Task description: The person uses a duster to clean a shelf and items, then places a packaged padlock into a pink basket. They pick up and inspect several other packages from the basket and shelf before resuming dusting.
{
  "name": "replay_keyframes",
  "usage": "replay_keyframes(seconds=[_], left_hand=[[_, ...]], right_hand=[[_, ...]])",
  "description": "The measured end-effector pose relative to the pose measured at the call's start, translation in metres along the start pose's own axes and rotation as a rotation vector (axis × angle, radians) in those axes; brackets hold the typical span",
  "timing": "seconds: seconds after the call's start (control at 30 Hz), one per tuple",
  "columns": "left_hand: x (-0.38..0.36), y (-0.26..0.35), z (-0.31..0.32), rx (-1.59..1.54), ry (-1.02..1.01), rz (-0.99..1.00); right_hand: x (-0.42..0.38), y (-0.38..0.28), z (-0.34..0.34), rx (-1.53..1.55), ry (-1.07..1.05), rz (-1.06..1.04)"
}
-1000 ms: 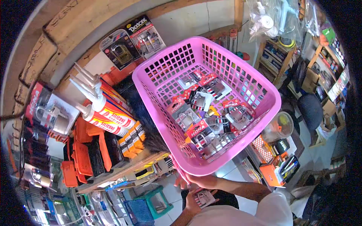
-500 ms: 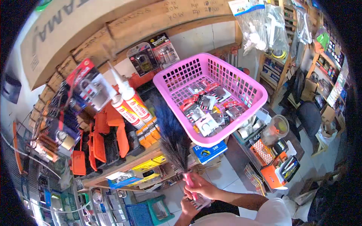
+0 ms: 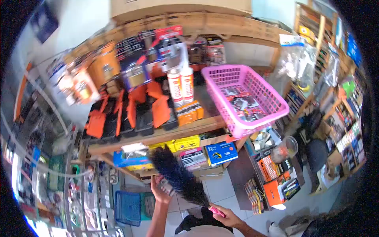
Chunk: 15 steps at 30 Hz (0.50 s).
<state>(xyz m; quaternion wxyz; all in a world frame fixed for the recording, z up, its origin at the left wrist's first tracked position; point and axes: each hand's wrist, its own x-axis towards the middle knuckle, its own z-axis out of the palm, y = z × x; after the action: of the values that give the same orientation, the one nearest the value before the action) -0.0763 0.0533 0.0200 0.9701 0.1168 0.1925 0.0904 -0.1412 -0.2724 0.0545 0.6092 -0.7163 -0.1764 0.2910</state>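
- Several packaged padlocks [image 3: 82,90] crowd in between nine and ten o'clock.
- Down at seven o'clock, a blue crate [image 3: 128,208] sits low by the floor.
- Over to nine o'clock, orange-and-black bins [image 3: 132,114] line the wooden shelf [image 3: 177,131].
- Now the left hand [image 3: 161,193], close to seven o'clock: fingers bent, pinching a small carded pack [image 3: 164,185], its print too small to read!
- Right beside that pack, the dark feather duster [image 3: 179,177] slants from about seven o'clock towards five; whether feathers touch card, I cannot tell.
- Up between eleven and twelve, two white-and-red tubes [image 3: 187,83] stand upright behind small orange boxes [image 3: 189,112].
- Blue box marked 3M [image 3: 221,153], between four and five, below the shelf.
- And the right hand [image 3: 228,217], five o'clock: fingers wrapped round the duster's pink handle [image 3: 216,211].
- Between two and three, the pink basket [image 3: 244,127] holds a cluster of packs at the shelf's right end.
- Last, between three and four, a clear plastic tub [image 3: 287,147] lies tilted.
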Motion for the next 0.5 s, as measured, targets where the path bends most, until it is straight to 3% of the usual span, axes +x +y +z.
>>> replay_keyframes(seconds=[0.1,0.17,0.23,0.27,0.3,0.37,0.5], left_hand=[[-0.007,0.02,0.032,0.104,0.045,0.048],[-0.015,0.024,0.05,0.121,-0.014,0.07],[-0.002,0.026,0.027,0.036,-0.111,0.067],[-0.001,0.029,0.022,0.082,-0.005,0.074],[-0.016,0.033,0.044,0.044,-0.163,0.05],[-0.015,0.039,0.051,0.042,-0.284,0.046],[-0.019,0.053,0.053,-0.055,-0.345,0.151]], right_hand=[[-0.013,-0.003,0.013,-0.113,-0.04,0.059],[-0.016,0.004,0.02,-0.028,-0.033,0.089],[-0.019,0.006,0.032,0.078,0.147,-0.041],[-0.02,-0.003,0.035,0.017,0.116,-0.043],[-0.02,-0.005,0.038,0.014,0.105,-0.04],[-0.023,-0.006,0.044,-0.079,0.008,-0.158],[-0.03,-0.002,0.045,0.044,-0.009,-0.015]])
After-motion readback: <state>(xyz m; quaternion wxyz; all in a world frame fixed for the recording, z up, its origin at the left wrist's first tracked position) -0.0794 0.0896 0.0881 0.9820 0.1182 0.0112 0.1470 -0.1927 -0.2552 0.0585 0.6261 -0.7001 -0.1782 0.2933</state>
